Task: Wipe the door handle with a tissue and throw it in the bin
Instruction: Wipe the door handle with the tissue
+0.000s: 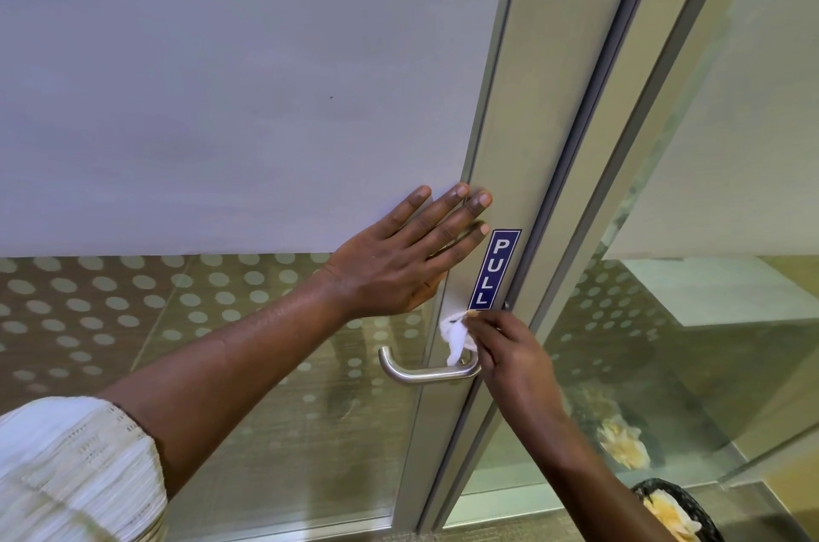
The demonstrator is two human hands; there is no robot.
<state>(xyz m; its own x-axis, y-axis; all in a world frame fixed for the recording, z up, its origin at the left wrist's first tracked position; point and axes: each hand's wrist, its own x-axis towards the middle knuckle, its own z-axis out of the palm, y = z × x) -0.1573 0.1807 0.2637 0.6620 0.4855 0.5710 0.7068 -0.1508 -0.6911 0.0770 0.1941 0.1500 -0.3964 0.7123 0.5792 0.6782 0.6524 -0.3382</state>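
A brushed-metal lever door handle [421, 372] juts left from the aluminium stile of a glass door. My right hand [516, 357] pinches a crumpled white tissue [456, 335] just above the handle's pivot, with the tissue's lower tip touching the base. My left hand [410, 258] lies flat with fingers spread on the frosted glass and stile, above the handle. A black mesh bin [691, 510] with yellowish crumpled paper in it stands on the floor at the lower right.
A blue PULL sticker [494, 269] runs down the stile above the handle. The door frame [620, 187] and a fixed glass panel [718, 320] stand to the right. The lower glass is dotted and see-through.
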